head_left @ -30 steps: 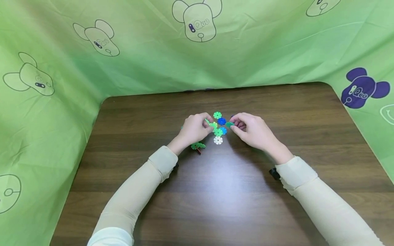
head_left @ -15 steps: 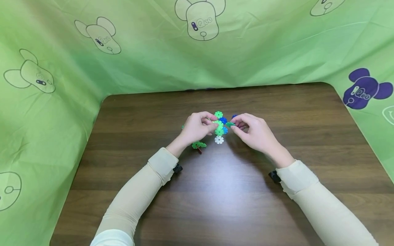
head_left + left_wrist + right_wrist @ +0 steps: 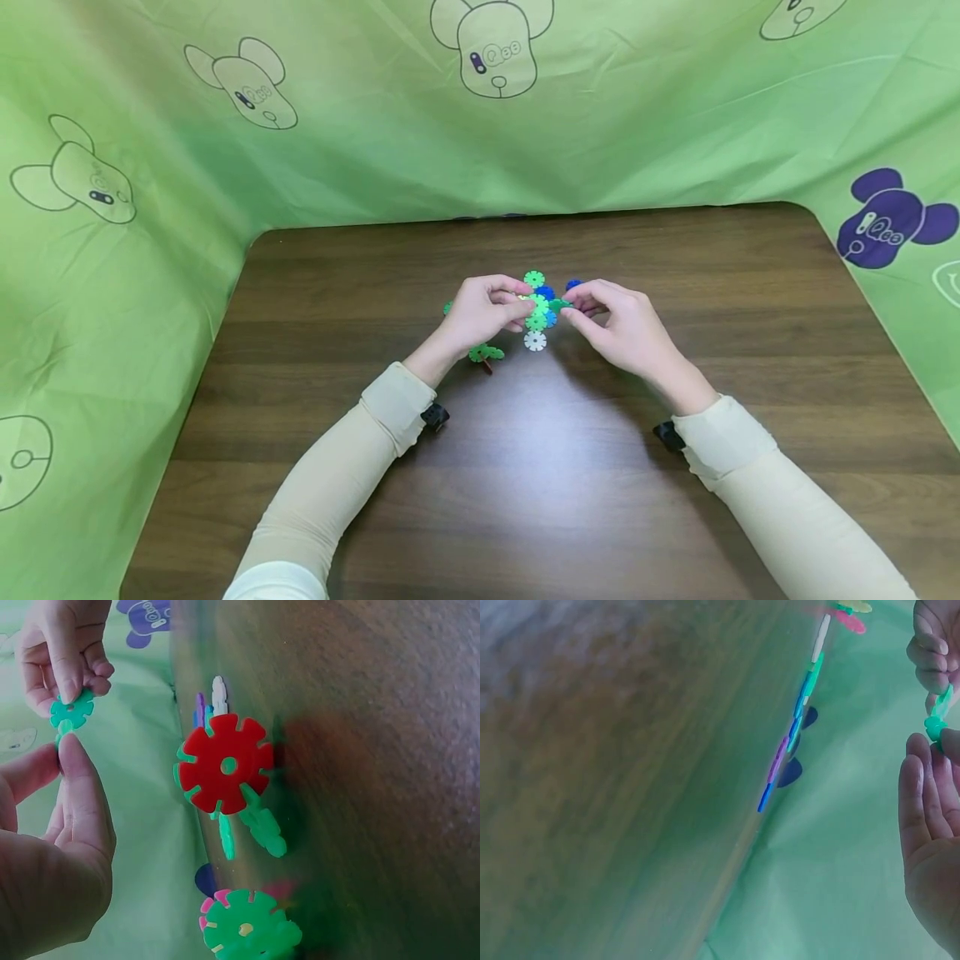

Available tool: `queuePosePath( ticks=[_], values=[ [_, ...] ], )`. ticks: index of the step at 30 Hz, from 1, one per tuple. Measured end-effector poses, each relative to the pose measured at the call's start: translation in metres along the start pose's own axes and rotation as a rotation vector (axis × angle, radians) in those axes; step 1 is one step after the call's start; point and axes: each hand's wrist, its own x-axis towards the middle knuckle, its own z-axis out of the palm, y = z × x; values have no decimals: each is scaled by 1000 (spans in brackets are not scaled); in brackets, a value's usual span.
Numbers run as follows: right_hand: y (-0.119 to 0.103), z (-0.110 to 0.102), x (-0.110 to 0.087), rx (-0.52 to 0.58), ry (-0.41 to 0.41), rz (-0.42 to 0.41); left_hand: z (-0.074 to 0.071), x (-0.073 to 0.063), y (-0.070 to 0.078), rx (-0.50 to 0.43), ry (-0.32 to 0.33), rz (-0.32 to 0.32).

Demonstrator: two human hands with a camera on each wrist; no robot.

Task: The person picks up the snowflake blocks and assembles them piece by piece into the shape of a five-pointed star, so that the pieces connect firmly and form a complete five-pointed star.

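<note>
In the head view my left hand (image 3: 487, 310) pinches a light green notched disc (image 3: 540, 303), a snowflake-shaped building piece. My right hand (image 3: 622, 329) pinches a darker green notched disc (image 3: 559, 305) by its edge. The left wrist view has the two discs meeting edge to edge, the darker disc (image 3: 73, 711) above the lighter disc (image 3: 66, 729), which is seen nearly edge-on. Both hands are raised over the table, close together. Below them lie loose discs: a green disc (image 3: 534, 278), a blue disc (image 3: 545, 292) and a white disc (image 3: 535, 340).
Left of the discs stands a small joined cluster (image 3: 483, 354) of green pieces with a red one. A red disc (image 3: 214, 769) with green pieces attached shows large in the left wrist view. A dark blue disc (image 3: 573, 284) lies beyond my right fingers. Green cloth surrounds the brown table (image 3: 555, 483).
My left hand has moved right with the light green disc, toward my right hand. The two discs now meet; my right hand has hardly moved.
</note>
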Motion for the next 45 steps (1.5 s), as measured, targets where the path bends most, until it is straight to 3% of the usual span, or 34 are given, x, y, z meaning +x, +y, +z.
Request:
queuePosePath(
  ticks=[30, 37, 40, 45],
  values=[
    [-5, 2, 8, 26, 70, -134, 1, -4, 8, -178, 20, -54],
    [-8, -1, 7, 36, 75, -202, 4, -4, 10, -171, 9, -45],
    [-9, -2, 12, 36, 50, -199, 1, -5, 9, -179, 32, -36],
    [-7, -9, 20, 15, -61, -132, -4, -7, 8, -195, 69, -11]
  ],
)
